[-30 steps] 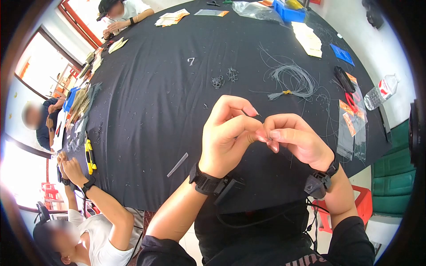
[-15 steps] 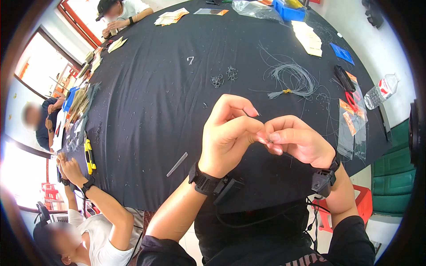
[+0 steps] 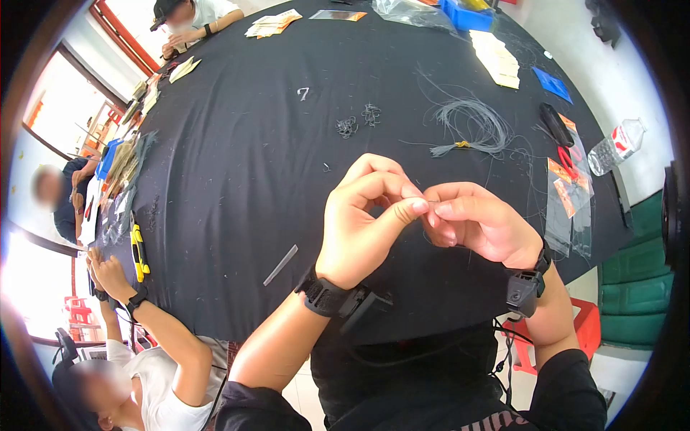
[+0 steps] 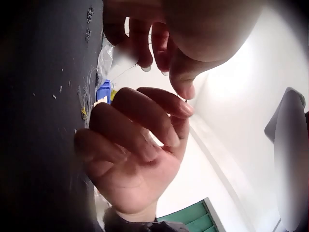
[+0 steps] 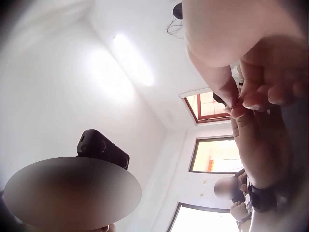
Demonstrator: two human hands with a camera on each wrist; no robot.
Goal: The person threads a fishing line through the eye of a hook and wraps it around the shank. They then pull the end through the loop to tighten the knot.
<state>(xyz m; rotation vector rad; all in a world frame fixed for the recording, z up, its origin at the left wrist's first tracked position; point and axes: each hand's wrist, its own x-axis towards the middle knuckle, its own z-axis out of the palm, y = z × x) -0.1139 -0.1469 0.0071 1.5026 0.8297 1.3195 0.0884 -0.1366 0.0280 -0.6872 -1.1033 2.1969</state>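
Observation:
In front of the person, the left hand [image 3: 366,219] and right hand [image 3: 485,223] meet at their fingertips above the black tablecloth. Thumb and index of the left hand pinch a tiny dark fishing hook [image 4: 186,100], mostly hidden; only a thin dark end shows at the thumb tip, so I cannot tell its full shape. The right hand pinches fine fishing line [image 3: 429,202] between thumb and index, its other fingers curled. Beyond the hands lie two small heaps of dark hooks [image 3: 346,128] and a coil of grey fishing line [image 3: 474,126] with a yellow tie.
Red-handled scissors [image 3: 568,164], clear packets [image 3: 559,231] and a water bottle [image 3: 617,147] are on the right. A clear strip [image 3: 280,265] lies left of the hands. Yellow cutters [image 3: 139,253] are farther left. Other people work along the table's left side.
The left thumb has moved up towards its index fingertip, and the left fingers have drawn together. The right hand stays nearly in place. The head view has shifted slightly, moving the table things left.

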